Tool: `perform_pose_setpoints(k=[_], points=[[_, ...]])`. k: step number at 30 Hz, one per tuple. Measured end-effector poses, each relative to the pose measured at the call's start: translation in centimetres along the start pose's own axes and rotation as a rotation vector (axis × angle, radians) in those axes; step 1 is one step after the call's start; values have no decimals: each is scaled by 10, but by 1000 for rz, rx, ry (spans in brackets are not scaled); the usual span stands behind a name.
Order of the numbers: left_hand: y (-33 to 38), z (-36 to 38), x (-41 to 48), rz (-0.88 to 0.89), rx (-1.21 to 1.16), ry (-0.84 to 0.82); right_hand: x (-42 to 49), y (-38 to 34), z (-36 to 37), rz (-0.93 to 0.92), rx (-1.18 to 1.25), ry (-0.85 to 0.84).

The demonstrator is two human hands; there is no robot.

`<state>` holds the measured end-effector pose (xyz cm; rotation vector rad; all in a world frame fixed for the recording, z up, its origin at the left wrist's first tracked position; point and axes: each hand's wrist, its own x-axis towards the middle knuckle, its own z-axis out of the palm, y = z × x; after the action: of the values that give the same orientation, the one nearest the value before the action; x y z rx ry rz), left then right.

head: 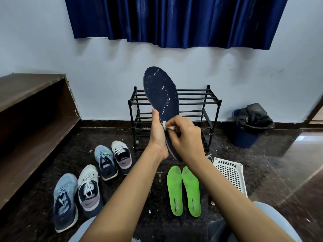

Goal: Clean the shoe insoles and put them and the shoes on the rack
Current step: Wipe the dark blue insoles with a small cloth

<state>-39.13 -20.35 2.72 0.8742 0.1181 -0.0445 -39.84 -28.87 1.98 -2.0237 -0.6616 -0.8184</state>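
Note:
My left hand [157, 137] grips the heel end of a dark blue insole [160, 91], held upright in front of the black shoe rack [201, 102]. White flecks speckle the insole's face. My right hand [183, 135] pinches a small white wipe [168, 126] against the insole's lower part. Two green insoles [183, 190] lie side by side on the dark floor below my arms. At the left stand two blue shoes [64, 201] [105, 161] and two white shoes [89, 187] [121, 156]. The rack's shelves that I can see hold nothing.
A white plastic basket [230, 173] lies on the floor right of the green insoles. A blue bin with a black liner [250, 126] stands by the wall at the right. A brown wooden shelf unit [31, 119] fills the left side. A blue curtain [174, 20] hangs above.

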Motion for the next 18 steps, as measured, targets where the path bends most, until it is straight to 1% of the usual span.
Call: perform_pose_setpoints(k=[3, 7, 11, 15, 18], points=[[-1, 1, 0, 19, 13, 3, 1, 1, -1, -6, 14, 12], [6, -6, 2, 0, 39, -16, -4, -1, 1, -26, 39, -56], [12, -11, 2, -4, 39, -26, -11, -3, 4, -38, 59, -81], [2, -7, 3, 34, 49, -6, -6, -1, 3, -27, 38, -26], [-5, -2, 2, 2, 64, 12, 1, 1, 0, -6, 13, 24]])
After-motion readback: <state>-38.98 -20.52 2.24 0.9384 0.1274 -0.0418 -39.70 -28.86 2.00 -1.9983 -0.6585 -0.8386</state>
